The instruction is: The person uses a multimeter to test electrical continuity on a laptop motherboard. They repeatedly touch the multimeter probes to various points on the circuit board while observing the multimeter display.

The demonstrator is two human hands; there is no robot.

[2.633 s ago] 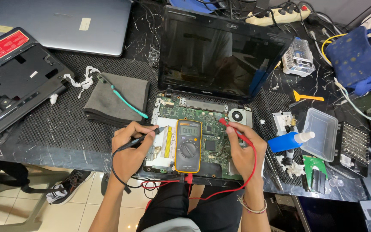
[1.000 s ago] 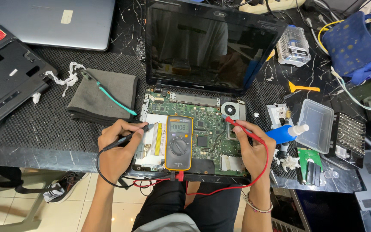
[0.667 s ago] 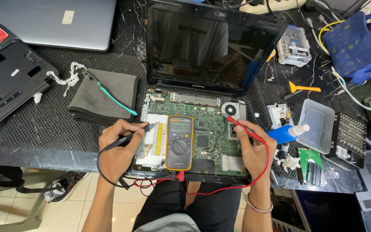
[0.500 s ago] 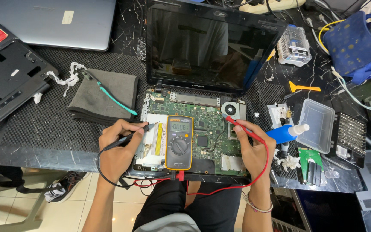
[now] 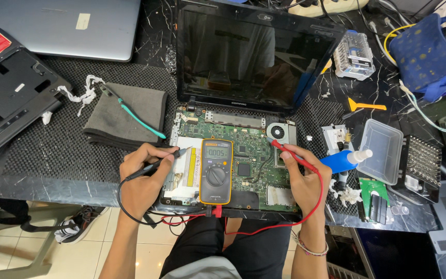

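Dark marbled bench [image 5: 37, 186] with a black mesh mat [image 5: 52, 150] carries the work area, viewed from above.

Far left of the fingers lies a black bottom cover [image 5: 11, 98]; behind it, a closed silver laptop [image 5: 63, 26]. Nearer, a folded grey cloth [image 5: 125, 116] sits just beyond the left fingertips, with a teal tool [image 5: 140, 120] laid across it.

Left hand [image 5: 143, 181]: fingers clenched around the black probe [image 5: 158, 164] in a pen grip. The probe tip extends to the right of the fingertips and meets the left edge of the open laptop base [image 5: 233, 175].

Between the two hands, a yellow meter [image 5: 216, 170] rests on the exposed green board [image 5: 251, 163], display at the top, dial below. Red and black leads [image 5: 192, 214] leave its lower end and loop over the bench edge.

Right hand [image 5: 303, 181]: fingers grasp the red probe [image 5: 292, 154]. Its tip points up and left from the fingertips, ending beside the fan [image 5: 277, 132].

Beyond both hands stands the dark screen [image 5: 254, 51].

Right of the right-hand fingers: a blue bottle [image 5: 344, 160] just beside them, then a clear tub [image 5: 380, 157], an orange pry tool [image 5: 367, 107], and a blue bag [image 5: 424, 51] at the far corner.
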